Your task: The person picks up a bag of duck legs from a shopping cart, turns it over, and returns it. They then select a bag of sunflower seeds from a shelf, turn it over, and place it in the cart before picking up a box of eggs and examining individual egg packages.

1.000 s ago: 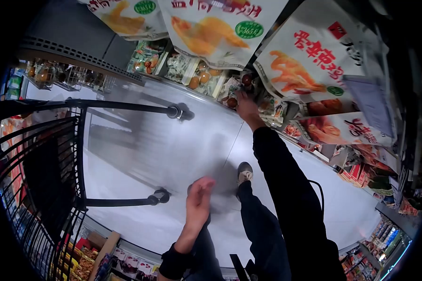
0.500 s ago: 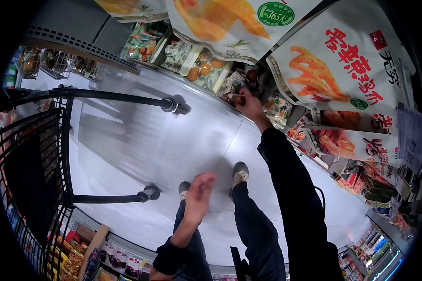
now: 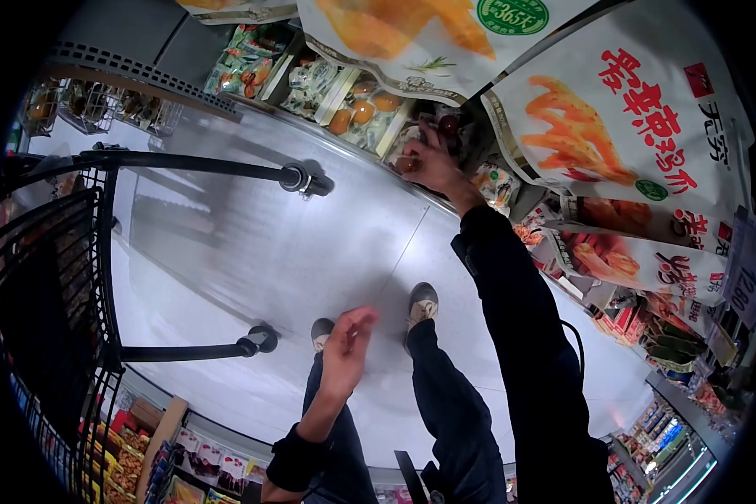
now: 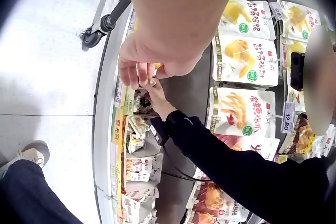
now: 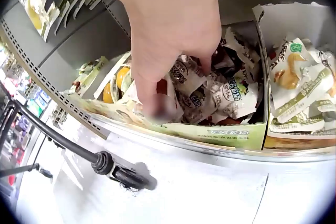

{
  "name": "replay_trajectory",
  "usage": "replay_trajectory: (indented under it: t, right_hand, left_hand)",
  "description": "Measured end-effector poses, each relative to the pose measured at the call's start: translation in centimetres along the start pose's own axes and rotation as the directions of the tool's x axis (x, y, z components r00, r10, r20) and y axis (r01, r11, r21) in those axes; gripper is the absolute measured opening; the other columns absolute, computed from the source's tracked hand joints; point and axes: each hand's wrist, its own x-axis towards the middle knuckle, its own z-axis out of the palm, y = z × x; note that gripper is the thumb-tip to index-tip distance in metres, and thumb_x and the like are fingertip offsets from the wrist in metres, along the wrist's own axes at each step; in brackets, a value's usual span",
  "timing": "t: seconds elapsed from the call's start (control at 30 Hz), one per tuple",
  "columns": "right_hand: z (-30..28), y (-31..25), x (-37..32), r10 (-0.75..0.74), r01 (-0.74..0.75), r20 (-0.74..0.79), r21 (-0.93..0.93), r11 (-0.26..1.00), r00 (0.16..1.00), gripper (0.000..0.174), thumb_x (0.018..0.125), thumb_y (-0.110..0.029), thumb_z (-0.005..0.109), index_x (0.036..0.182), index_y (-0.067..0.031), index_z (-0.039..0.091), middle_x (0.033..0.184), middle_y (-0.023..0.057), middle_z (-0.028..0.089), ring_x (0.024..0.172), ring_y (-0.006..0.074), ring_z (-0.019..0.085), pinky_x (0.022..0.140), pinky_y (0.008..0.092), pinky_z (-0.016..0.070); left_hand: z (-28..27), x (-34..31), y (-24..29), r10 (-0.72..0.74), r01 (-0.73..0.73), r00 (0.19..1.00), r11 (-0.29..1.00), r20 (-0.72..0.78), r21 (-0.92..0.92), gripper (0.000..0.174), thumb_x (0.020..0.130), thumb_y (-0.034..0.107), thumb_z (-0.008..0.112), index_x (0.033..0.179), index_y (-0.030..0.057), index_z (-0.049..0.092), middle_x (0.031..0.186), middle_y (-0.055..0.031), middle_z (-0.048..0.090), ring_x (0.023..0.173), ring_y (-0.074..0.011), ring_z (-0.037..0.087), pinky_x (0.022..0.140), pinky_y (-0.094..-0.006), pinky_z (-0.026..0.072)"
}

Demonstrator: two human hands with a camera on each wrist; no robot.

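My right hand (image 3: pixel 433 166) reaches down into an open carton (image 5: pixel 257 132) of small wrapped packets on the low shelf. Its thumb and fingers are bent around a clear-wrapped brown egg (image 5: pixel 162 86), seen beside the thumb in the right wrist view. White printed packets (image 5: pixel 231 95) lie against the fingers, and the fingertips are partly hidden among them. Another dark red-brown egg (image 3: pixel 448 124) sits further back in the carton. My left hand (image 3: pixel 344 349) hangs over the floor, fingers loosely curled with nothing in them; in the left wrist view it overlaps the right hand.
Neighbouring cartons hold orange-brown wrapped eggs (image 3: pixel 363 111) and more small packets (image 5: pixel 299 77). Large chicken snack bags (image 3: pixel 596 126) overhang the shelf on the right. A black shopping cart (image 3: pixel 101 277) stands at left, its wheels (image 3: pixel 307 178) near the shelf front.
My right hand has turned and spread over the carton, fingers reaching further back, and the brown egg has shifted with it. The left hand keeps its loose pose. The head view has moved closer to the bags.
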Motion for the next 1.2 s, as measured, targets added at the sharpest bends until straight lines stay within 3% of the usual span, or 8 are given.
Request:
replay_trajectory:
  t: [0.17, 0.27, 0.47, 0.57, 0.67, 0.93, 1.1, 1.2]
  right_hand:
    - [-1.1, -1.2, -0.3, 0.065, -0.060, 0.133, -0.041, 0.997, 0.989, 0.035, 0.058, -0.014, 0.071, 0.087, -0.0103, 0.051, 0.109, 0.0146, 0.037, 0.105, 0.0336, 0.036, 0.087, 0.0373, 0.0362]
    - [0.1, 0.5, -0.8, 0.117, -0.147, 0.131, 0.250, 0.957, 0.984, 0.032, 0.060, -0.014, 0.069, 0.086, -0.0084, 0.050, 0.105, 0.0136, 0.040, 0.099, 0.0295, 0.042, 0.082, 0.0353, 0.0393]
    - [2.1, 1.4, -0.8, 0.090, -0.082, -0.067, 0.113, 0.990, 0.994, 0.036, 0.065, -0.015, 0.070, 0.092, -0.0057, 0.048, 0.096, 0.0081, 0.048, 0.085, 0.0214, 0.052, 0.073, 0.0289, 0.0438]
    - [2.0, 0.0, -2.8, 0.510, -0.309, -0.266, 0.544, 0.780, 0.818, 0.028, 0.068, -0.012, 0.065, 0.090, -0.0073, 0.048, 0.086, 0.0100, 0.051, 0.081, 0.0241, 0.055, 0.066, 0.0317, 0.0460]
    - [-0.2, -4.0, -6.0, 0.538, -0.036, -0.388, 0.786, 0.617, 0.748, 0.026, 0.070, -0.005, 0.062, 0.092, -0.0062, 0.047, 0.093, 0.0100, 0.049, 0.083, 0.0201, 0.055, 0.064, 0.0280, 0.0466]
    - [-3.3, -18.8, -15.2, 0.309, -0.062, -0.255, 0.673, 0.737, 0.916, 0.041, 0.060, -0.003, 0.066, 0.096, -0.0071, 0.047, 0.107, 0.0102, 0.041, 0.100, 0.0250, 0.044, 0.072, 0.0314, 0.0448]
    - [-3.0, -20.9, -17.1, -0.241, 0.304, -0.291, 0.192, 0.933, 0.926, 0.047, 0.062, -0.009, 0.064, 0.105, -0.0068, 0.047, 0.117, 0.0124, 0.037, 0.106, 0.0316, 0.039, 0.086, 0.0395, 0.0392]
    - [-3.9, -21.7, -17.9, -0.160, 0.218, -0.151, 0.582, 0.784, 0.976, 0.050, 0.066, -0.009, 0.060, 0.112, -0.0049, 0.041, 0.117, 0.0132, 0.037, 0.107, 0.0317, 0.038, 0.087, 0.0395, 0.0384]
  left_hand:
    - [-0.5, 0.1, -0.5, 0.005, -0.005, 1.000, 1.000, -0.002, -0.004, 0.021, 0.089, 0.012, 0.043, 0.108, 0.0053, 0.049, 0.102, -0.0028, 0.055, 0.094, -0.0122, 0.052, 0.080, -0.0255, 0.0393]
    - [-0.6, 0.3, -0.4, 0.010, -0.011, 1.000, 1.000, -0.016, -0.019, 0.020, 0.088, 0.008, 0.044, 0.107, 0.0043, 0.049, 0.100, -0.0039, 0.055, 0.093, -0.0112, 0.052, 0.079, -0.0223, 0.0394]
    - [-0.3, 0.6, -0.2, 0.041, -0.041, 0.999, 0.999, 0.001, 0.002, 0.021, 0.089, 0.009, 0.041, 0.108, 0.0044, 0.048, 0.102, -0.0035, 0.055, 0.093, -0.0123, 0.052, 0.079, -0.0258, 0.0394]
    - [-0.2, 0.4, 0.3, 0.038, -0.038, 0.999, 0.999, -0.006, -0.015, 0.020, 0.087, 0.007, 0.045, 0.106, 0.0031, 0.049, 0.098, -0.0038, 0.056, 0.091, -0.0111, 0.052, 0.078, -0.0225, 0.0395]
    - [0.1, 0.6, 1.0, 0.042, -0.042, 0.999, 0.998, 0.009, -0.051, 0.021, 0.086, 0.006, 0.046, 0.107, 0.0027, 0.048, 0.101, -0.0045, 0.054, 0.093, -0.0112, 0.052, 0.080, -0.0215, 0.0395]
    - [1.6, 1.0, 4.2, 0.015, 0.016, 0.996, 0.939, 0.089, -0.343, 0.047, 0.090, 0.025, 0.040, 0.131, 0.0089, 0.022, 0.125, -0.0101, 0.036, 0.109, -0.0190, 0.043, 0.086, -0.0300, 0.0400]
    - [0.9, 0.5, 4.0, 0.031, 0.025, 0.993, 0.883, 0.113, -0.469, 0.045, 0.088, 0.024, 0.045, 0.127, 0.0112, 0.027, 0.122, -0.0124, 0.040, 0.108, -0.0187, 0.044, 0.086, -0.0275, 0.0412]
    - [0.2, 0.2, 2.8, 0.020, 0.040, 0.995, 0.828, 0.100, -0.560, 0.037, 0.085, 0.017, 0.051, 0.118, 0.0110, 0.036, 0.113, -0.0085, 0.046, 0.101, -0.0153, 0.047, 0.081, -0.0264, 0.0430]
